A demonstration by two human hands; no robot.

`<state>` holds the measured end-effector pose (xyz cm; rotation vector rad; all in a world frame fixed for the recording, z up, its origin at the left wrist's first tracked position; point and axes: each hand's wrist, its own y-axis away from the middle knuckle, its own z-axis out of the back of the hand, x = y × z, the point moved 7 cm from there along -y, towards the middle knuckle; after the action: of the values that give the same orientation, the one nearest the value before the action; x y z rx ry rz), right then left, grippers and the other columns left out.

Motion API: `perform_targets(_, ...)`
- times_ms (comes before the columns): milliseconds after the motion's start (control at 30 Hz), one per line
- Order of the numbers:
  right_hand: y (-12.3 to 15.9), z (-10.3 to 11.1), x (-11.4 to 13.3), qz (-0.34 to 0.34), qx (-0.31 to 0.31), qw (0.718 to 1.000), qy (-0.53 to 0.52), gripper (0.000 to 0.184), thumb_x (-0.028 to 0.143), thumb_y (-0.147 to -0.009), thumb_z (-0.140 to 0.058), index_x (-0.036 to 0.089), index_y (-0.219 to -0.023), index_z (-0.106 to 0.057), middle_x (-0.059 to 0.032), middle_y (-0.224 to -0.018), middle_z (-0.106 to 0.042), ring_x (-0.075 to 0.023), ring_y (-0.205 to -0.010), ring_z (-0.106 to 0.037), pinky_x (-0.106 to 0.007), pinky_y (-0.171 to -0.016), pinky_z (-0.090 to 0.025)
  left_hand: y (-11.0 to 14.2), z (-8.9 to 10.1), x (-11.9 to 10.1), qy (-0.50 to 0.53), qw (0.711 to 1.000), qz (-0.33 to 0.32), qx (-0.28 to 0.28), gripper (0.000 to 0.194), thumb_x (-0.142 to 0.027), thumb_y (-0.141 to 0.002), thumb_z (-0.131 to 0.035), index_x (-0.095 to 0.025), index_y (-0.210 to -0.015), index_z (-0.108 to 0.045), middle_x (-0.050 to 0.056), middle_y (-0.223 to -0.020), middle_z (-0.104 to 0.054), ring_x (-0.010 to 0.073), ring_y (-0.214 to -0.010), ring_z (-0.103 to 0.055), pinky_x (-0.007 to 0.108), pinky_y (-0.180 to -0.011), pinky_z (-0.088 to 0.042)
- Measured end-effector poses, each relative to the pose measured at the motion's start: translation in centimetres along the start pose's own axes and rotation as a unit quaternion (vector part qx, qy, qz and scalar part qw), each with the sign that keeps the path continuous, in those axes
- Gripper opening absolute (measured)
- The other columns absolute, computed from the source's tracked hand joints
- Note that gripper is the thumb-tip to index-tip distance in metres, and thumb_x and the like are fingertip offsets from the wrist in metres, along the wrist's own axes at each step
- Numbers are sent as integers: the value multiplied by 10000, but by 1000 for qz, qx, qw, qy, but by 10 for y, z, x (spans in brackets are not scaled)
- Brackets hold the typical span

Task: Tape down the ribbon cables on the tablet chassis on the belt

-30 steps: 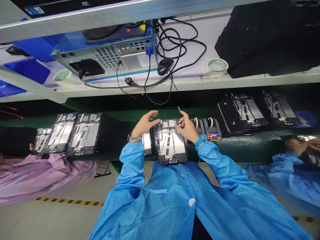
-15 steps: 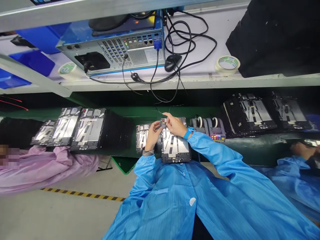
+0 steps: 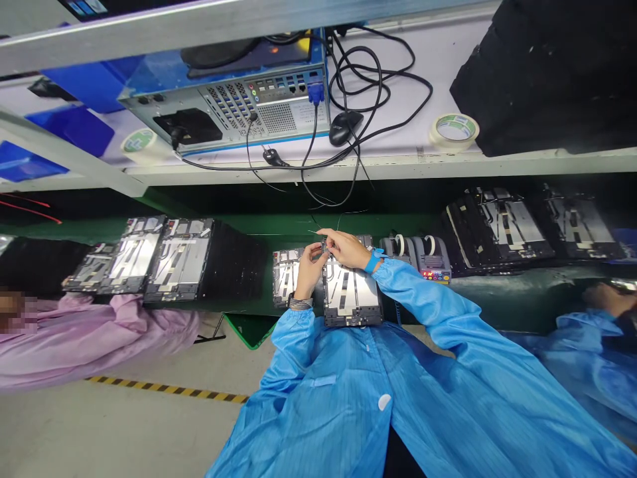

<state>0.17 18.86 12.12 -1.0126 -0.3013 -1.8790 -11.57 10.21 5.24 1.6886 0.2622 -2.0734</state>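
My left hand (image 3: 309, 271) and my right hand (image 3: 347, 249) meet above the top edge of a metal tablet chassis (image 3: 352, 296), which lies flat on the green bench mat. Their fingertips pinch a small dark part (image 3: 325, 247), too small to identify, and a thin wire (image 3: 314, 232) runs out beyond the fingers. A second, partly hidden tablet chassis (image 3: 284, 279) lies under my left wrist and palm. My sleeves are blue antistatic cloth, with a blue strap on my right wrist (image 3: 375, 261).
Twin tape dispensers (image 3: 415, 259) stand right of my hands. Several chassis lie in rows on both sides, beside black foam (image 3: 233, 269). On the shelf above are a computer (image 3: 223, 109), cables, a mouse (image 3: 345, 127) and tape rolls. Co-workers' sleeves show at both sides.
My hands have moved from spread apart above the chassis to close together, pinching the small part. My left hand has shifted onto the second chassis. The view has shifted slightly.
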Motion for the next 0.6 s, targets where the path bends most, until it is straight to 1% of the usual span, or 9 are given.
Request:
perform_targets(100, 0, -3, -5, -12, 12, 1000, 14, 611, 35, -873, -478, 209, -1459, -465, -10, -914, -628, -172, -813, -552, -265, -743, -404, -4, 2, 6, 55, 998, 0, -8, 424, -360, -825, -752, -212, -1190, -595, 118, -1297, -651, 237, -1187, -641, 404, -1009, -523)
perform_targets(267, 4, -5, -6, -32, 15, 999, 30, 622, 49, -872, -487, 213, -1471, -442, -17, -932, -641, -177, -818, -562, -272, -736, -399, -6, 2, 6, 70, 997, 0, -13, 408, -322, -798, -770, -217, -1155, -601, 98, -1233, -658, 219, -1133, -643, 391, -984, -520)
perform_targets(333, 6, -3, -4, -37, 6, 999, 26, 604, 61, -874, -488, 206, -1459, -457, -29, -953, -644, -184, -830, -566, -284, -741, -403, -7, 2, 5, 70, 997, 5, -16, 399, -303, -787, -775, -217, -1137, -604, 91, -1208, -661, 213, -1112, -643, 383, -975, -519)
perform_targets(400, 8, 3, -1, -42, -20, 999, 4, 570, 77, -873, -500, 198, -1430, -490, -43, -979, -644, -189, -852, -565, -301, -768, -414, -9, 2, 5, 72, 997, 11, -17, 397, -289, -771, -784, -217, -1118, -606, 82, -1172, -667, 207, -1082, -647, 377, -964, -520)
perform_targets(467, 15, 13, 2, -62, -64, 994, -58, 531, 107, -873, -528, 198, -1396, -522, -44, -986, -638, -180, -832, -556, -312, -782, -426, -10, 2, 5, 73, 997, 15, -20, 401, -285, -756, -795, -219, -1103, -604, 74, -1141, -670, 203, -1057, -650, 374, -954, -522)
perform_targets(500, 21, 17, 3, -82, -85, 986, -115, 514, 131, -876, -550, 202, -1384, -530, -36, -969, -635, -169, -795, -547, -309, -766, -432, -10, 2, 5, 72, 997, 18, -20, 403, -286, -752, -799, -220, -1098, -603, 70, -1131, -671, 203, -1051, -651, 373, -951, -523)
perform_targets(533, 29, 18, 5, -107, -99, 971, -189, 503, 162, -881, -572, 207, -1380, -528, -26, -945, -634, -157, -748, -534, -302, -731, -435, -10, 3, 5, 69, 997, 20, -20, 404, -289, -750, -801, -222, -1095, -602, 68, -1130, -671, 203, -1051, -651, 372, -949, -523)
perform_targets(567, 38, 16, 7, -134, -104, 946, -278, 502, 198, -889, -593, 213, -1385, -519, -18, -922, -635, -146, -702, -520, -291, -688, -431, -10, 3, 5, 65, 997, 22, -20, 402, -291, -752, -800, -224, -1096, -602, 68, -1138, -671, 204, -1056, -650, 371, -948, -523)
perform_targets(600, 48, 11, 11, -161, -98, 909, -371, 509, 233, -894, -613, 218, -1392, -508, -15, -910, -640, -138, -668, -510, -282, -647, -423, -10, 3, 5, 61, 998, 22, -18, 401, -291, -759, -795, -227, -1105, -601, 68, -1158, -669, 206, -1066, -647, 370, -948, -522)
